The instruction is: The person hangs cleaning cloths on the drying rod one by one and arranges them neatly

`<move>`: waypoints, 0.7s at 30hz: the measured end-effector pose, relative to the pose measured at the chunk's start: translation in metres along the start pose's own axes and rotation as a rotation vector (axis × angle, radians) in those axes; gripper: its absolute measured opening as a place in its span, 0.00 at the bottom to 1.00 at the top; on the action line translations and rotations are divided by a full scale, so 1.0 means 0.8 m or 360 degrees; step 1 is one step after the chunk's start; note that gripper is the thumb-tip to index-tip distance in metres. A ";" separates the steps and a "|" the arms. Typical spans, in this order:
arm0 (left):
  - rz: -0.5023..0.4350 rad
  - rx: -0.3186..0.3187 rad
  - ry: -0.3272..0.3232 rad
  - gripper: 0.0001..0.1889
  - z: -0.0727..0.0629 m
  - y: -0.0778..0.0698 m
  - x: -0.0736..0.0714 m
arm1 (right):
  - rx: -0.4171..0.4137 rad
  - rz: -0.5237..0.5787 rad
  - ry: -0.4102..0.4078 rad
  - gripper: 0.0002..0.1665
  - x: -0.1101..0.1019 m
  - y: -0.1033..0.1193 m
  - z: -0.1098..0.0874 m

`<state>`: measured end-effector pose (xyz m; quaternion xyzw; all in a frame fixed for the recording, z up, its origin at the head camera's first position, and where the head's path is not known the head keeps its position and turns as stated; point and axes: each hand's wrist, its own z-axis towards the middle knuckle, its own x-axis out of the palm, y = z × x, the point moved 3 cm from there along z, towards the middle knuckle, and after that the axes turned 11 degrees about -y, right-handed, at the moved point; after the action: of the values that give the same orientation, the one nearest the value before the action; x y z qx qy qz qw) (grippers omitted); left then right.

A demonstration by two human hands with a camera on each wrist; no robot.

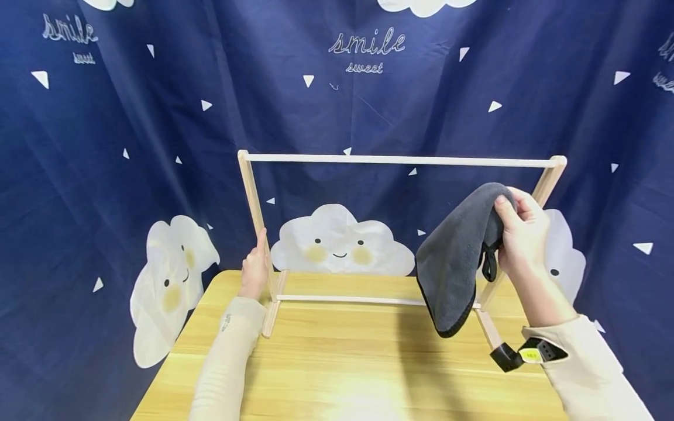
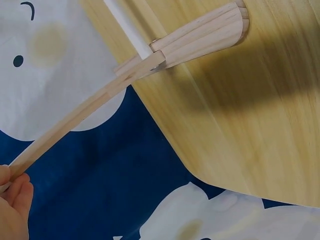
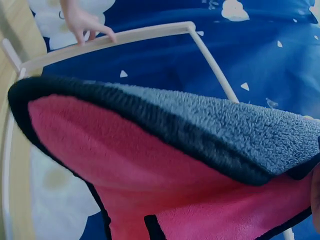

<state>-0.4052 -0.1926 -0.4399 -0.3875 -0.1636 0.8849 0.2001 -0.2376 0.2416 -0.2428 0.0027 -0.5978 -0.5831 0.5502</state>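
Observation:
My left hand [image 1: 255, 270] grips the left post [image 1: 251, 193] of a wooden hanging rack, partway up. In the left wrist view, the thumb and fingers [image 2: 22, 195] close around that post. From my right hand [image 1: 526, 237], thumb and fingers pinching its upper end, hangs a folded towel [image 1: 458, 251]. It is dark grey outside with black edging and a small black hanging loop [image 1: 489, 263]. The right wrist view shows its pink inner side [image 3: 150, 150]. The towel hangs in front of the rack's right side, below the top bar [image 1: 400, 159].
The rack's feet [image 1: 272, 318] stand on a light wood table [image 1: 337, 356], joined by a low crossbar [image 1: 347, 300]. Behind hangs a dark blue curtain [image 1: 368, 117] with white clouds and triangles. A black strap device [image 1: 542, 352] sits at my right wrist.

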 end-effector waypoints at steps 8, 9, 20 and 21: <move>-0.0018 0.0075 -0.0072 0.34 -0.001 0.000 0.001 | -0.0024 0.0064 0.0099 0.06 0.032 0.011 0.011; -0.0024 0.0083 -0.0079 0.35 -0.002 0.000 0.001 | -0.0019 0.0068 0.0109 0.06 0.036 0.014 0.012; -0.0072 0.0115 -0.0105 0.34 -0.004 -0.001 -0.004 | -0.0031 0.0146 0.0115 0.04 0.075 0.036 0.028; -0.0071 0.0113 -0.0102 0.34 -0.004 -0.001 -0.004 | -0.0035 0.0145 0.0109 0.04 0.078 0.038 0.029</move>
<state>-0.4005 -0.1927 -0.4395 -0.3480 -0.1470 0.8974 0.2279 -0.2581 0.2272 -0.1743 -0.0106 -0.5716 -0.5636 0.5962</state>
